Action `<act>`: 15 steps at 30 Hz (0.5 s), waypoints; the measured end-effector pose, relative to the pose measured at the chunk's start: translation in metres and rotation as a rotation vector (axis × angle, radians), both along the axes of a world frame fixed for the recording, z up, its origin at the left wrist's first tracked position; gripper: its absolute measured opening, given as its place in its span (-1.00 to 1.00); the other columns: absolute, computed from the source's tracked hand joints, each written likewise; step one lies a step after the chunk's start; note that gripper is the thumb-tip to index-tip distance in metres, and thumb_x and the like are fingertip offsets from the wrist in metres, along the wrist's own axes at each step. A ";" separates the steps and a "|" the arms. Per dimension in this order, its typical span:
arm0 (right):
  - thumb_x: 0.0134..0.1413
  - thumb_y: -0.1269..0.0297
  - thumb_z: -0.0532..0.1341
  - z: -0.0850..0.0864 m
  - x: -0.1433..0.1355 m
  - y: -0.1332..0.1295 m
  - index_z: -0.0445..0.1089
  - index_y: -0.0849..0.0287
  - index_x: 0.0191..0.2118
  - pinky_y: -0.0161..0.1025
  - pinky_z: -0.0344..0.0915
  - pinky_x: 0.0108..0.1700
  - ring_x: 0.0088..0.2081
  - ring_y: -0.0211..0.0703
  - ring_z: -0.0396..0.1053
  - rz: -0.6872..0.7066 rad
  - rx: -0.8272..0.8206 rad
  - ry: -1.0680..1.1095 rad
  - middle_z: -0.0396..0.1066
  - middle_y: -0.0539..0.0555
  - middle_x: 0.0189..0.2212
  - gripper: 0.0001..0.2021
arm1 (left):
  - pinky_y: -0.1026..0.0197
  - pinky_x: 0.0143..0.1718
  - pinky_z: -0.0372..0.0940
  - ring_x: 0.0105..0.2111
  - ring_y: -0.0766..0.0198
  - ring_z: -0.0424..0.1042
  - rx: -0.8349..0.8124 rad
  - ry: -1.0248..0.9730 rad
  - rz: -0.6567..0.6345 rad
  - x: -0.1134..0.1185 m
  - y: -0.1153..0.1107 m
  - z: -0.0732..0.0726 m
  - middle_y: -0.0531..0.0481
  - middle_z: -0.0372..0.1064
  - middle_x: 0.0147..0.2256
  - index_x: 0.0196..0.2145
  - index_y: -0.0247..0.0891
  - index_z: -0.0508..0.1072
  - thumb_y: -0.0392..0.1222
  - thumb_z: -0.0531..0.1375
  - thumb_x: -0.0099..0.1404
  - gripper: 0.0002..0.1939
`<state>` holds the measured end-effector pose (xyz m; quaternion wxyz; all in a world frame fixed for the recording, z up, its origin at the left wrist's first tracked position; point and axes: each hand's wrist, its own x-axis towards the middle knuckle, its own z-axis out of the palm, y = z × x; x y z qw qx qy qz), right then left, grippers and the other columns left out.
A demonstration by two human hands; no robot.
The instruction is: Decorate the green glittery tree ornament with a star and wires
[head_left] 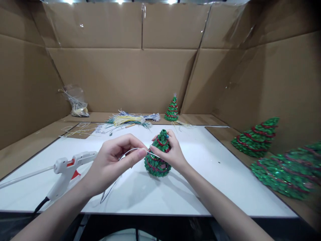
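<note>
A small green Christmas tree (157, 164) with red garland stands upright on the white board (195, 194) in front of me. My right hand (173, 149) is closed around its upper right side, thumb across the front. Just left of the tree, my left hand (120, 159) pinches a thin wire (130, 150) between thumb and forefinger. The wire's end reaches the tree's front near my right thumb; whether it enters the tree I cannot tell. Its other part loops down below my left hand to the board.
A white glue gun (64, 174) lies at left. Behind are bundles of coloured wires (130, 118), a small tree (172, 110) and a plastic bag (78, 103). More trees lie tilted at right, one (258, 137) behind another (286, 172). Cardboard walls (112, 77) enclose the board.
</note>
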<state>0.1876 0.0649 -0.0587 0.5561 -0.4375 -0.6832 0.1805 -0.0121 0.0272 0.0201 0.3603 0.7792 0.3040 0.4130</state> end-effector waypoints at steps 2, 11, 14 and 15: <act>-0.13 0.21 0.32 -0.001 0.001 0.001 0.36 0.19 -0.37 -0.17 0.35 -0.17 -0.27 -0.16 0.34 0.002 -0.038 0.010 0.16 0.04 -0.27 -0.79 | 0.39 -0.59 0.08 -0.57 0.44 0.18 -0.029 0.001 -0.004 0.000 -0.002 0.002 0.09 0.27 -0.55 -0.40 -0.28 0.44 -0.19 0.15 0.29 -0.85; -0.13 0.08 0.32 0.002 0.006 -0.001 0.39 0.17 -0.26 -0.11 0.28 -0.09 -0.20 -0.12 0.31 -0.030 -0.146 -0.091 0.20 0.04 -0.25 -0.67 | 0.40 -0.58 0.08 -0.57 0.45 0.16 -0.081 -0.022 -0.025 -0.001 -0.004 0.005 0.10 0.26 -0.56 -0.42 -0.27 0.44 -0.22 0.15 0.28 -0.86; -0.24 0.03 0.37 0.010 0.019 -0.004 0.29 0.09 -0.03 -0.05 0.25 -0.06 -0.09 -0.05 0.25 -0.021 -0.165 -0.168 0.20 0.08 -0.13 -0.41 | 0.40 -0.59 0.06 -0.57 0.45 0.16 -0.080 -0.013 -0.026 -0.002 -0.005 0.005 0.10 0.27 -0.56 -0.42 -0.27 0.44 -0.22 0.16 0.28 -0.86; -0.27 0.03 0.38 0.015 0.024 -0.006 0.24 0.06 0.02 -0.05 0.25 -0.07 -0.05 -0.02 0.23 -0.028 -0.131 -0.173 0.19 0.10 -0.09 -0.35 | 0.40 -0.60 0.05 -0.57 0.45 0.17 -0.078 -0.008 -0.017 -0.002 -0.005 0.005 0.09 0.27 -0.55 -0.42 -0.27 0.44 -0.22 0.16 0.28 -0.86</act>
